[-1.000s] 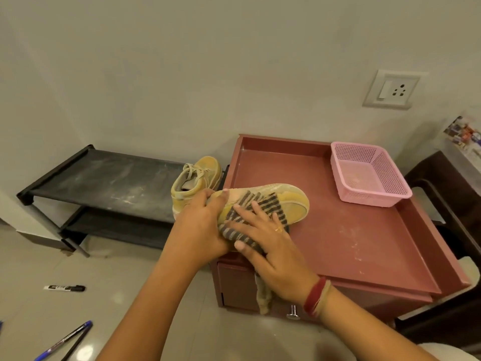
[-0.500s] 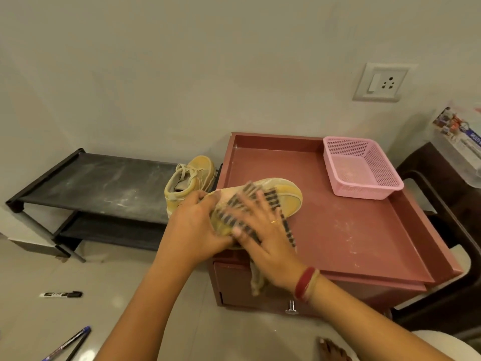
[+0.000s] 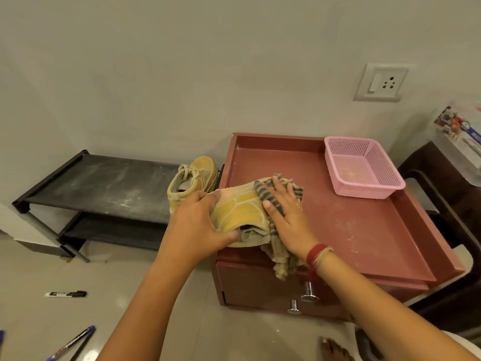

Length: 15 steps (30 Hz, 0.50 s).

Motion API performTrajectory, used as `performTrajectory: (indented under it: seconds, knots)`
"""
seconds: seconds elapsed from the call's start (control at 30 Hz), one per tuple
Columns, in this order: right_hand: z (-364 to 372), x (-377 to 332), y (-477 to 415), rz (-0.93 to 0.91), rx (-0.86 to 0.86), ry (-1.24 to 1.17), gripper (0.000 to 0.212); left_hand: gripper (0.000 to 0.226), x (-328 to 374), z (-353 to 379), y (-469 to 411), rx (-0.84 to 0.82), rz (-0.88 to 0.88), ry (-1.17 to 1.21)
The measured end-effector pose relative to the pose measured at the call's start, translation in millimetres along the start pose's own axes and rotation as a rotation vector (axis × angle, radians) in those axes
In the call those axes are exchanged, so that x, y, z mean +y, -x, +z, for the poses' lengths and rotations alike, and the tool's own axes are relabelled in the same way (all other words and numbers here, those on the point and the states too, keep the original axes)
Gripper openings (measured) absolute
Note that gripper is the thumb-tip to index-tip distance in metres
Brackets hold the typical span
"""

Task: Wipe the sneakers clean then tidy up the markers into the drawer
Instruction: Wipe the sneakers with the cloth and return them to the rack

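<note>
The wall (image 3: 182,74) is plain and pale, with a white socket (image 3: 381,83) high on the right. Under it stands a red cabinet (image 3: 364,230). Its flat top has a raised rim and is dusty with white specks. A pink basket (image 3: 361,168) sits in the back right corner of the top. Two shiny knobs (image 3: 309,291) stick out of the drawer (image 3: 260,282) in front.

The yellow sneaker (image 3: 239,212) lies at the front left edge of the top. The left hand (image 3: 197,225) grips its heel end with curled fingers. The right hand (image 3: 286,217) lies flat with spread fingers and presses a striped cloth (image 3: 268,196) onto the toe end. The cloth's loose end hangs over the drawer.

The other sneaker (image 3: 192,178) stands on a dusty black shoe rack (image 3: 99,183), just left of the cabinet. A black marker (image 3: 65,293) and a blue marker (image 3: 78,340) lie on the shiny floor (image 3: 156,295), well apart from the drawer.
</note>
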State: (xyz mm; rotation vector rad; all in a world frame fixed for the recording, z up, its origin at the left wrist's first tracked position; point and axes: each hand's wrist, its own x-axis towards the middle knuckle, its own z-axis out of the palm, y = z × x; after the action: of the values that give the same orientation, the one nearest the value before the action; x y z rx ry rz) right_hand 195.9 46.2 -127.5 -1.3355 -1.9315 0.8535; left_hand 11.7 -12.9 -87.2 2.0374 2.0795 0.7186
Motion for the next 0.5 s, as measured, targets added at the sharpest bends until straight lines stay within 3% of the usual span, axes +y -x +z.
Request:
performTrajectory:
  seconds: [0.17,0.33,0.43,0.5]
  knots:
    - [14.7,-8.0,30.9,-0.321,-0.184,0.035,0.042,0.091,-7.4,-2.3,1.0,0.015,-0.007,0.024]
    - [-11.0,3.5,-2.3,0.015,-0.043,-0.058,0.031,0.089,-6.5,-5.5,-1.0,0.020,-0.081,0.087]
    - [-21.9,-5.2,0.2,0.098,0.146,-0.261,0.028,0.089,-5.9,-5.3,-3.0,0.013,-0.100,0.127]
    - [-19.1,-10.4,4.8,0.103,0.210,-0.242,0.032,0.091,-6.7,-2.5,-1.7,0.006,-0.088,0.148]
